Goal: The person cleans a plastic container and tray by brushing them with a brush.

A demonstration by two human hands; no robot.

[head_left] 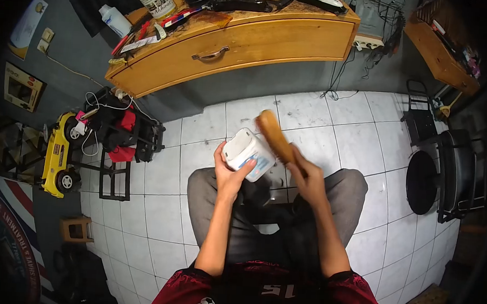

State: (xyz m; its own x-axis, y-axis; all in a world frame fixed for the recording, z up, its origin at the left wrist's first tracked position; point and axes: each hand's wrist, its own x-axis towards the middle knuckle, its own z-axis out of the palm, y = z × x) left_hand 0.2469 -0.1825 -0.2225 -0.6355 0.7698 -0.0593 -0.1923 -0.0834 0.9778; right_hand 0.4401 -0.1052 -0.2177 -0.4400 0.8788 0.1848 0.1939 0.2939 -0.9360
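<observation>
A white plastic container (pixel 247 151) with blue print on its side is tilted in my left hand (pixel 229 176), whose fingers and thumb wrap round it. My right hand (pixel 308 180) is closed round the lower end of a brown wooden-looking brush (pixel 275 136). The brush's upper end is blurred and lies just right of the container; whether the two touch I cannot tell. Both hands are above my lap, between my knees.
A wooden drawer unit (pixel 271 39) with tools, a can (pixel 156 1) and a white bottle (pixel 115 20) stands ahead. A yellow toy car (pixel 57 156) and black rack are left. Chairs (pixel 454 174) stand right. A small stool (pixel 77 229) sits lower left on white floor tiles.
</observation>
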